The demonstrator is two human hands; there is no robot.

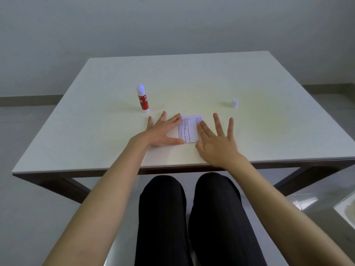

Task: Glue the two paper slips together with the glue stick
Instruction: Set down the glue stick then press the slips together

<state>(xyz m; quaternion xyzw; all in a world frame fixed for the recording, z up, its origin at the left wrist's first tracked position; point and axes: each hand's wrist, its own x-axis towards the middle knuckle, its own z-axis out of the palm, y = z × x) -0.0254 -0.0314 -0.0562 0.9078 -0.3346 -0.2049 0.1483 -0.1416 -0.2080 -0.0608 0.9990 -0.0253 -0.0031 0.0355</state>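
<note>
On the white table (192, 81), a red-labelled glue stick (143, 99) stands upright and uncapped at the left. Beside it the left hand (163, 133), grip wide and flat, presses the printed paper slips' (189, 129) left edge. The right hand (217, 143), fingers spread, touches their right edge. Well apart at the right lies the white cap (235, 103).

Slip print (189, 129) too small, finger-covered.
</note>
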